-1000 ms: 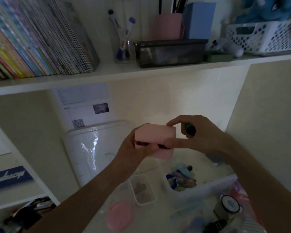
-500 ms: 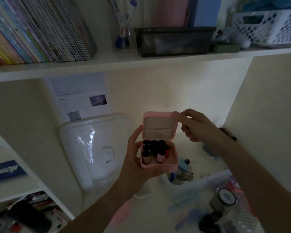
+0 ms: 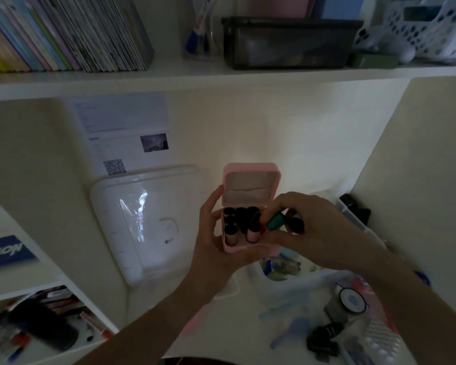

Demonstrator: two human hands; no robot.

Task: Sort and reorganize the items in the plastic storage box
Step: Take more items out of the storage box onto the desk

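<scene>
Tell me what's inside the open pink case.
The pink case holds small upright tubes with dark caps, one with a pink body. The right hand, holding a green tube, covers the case's right side, so the exact count is hidden.
</scene>
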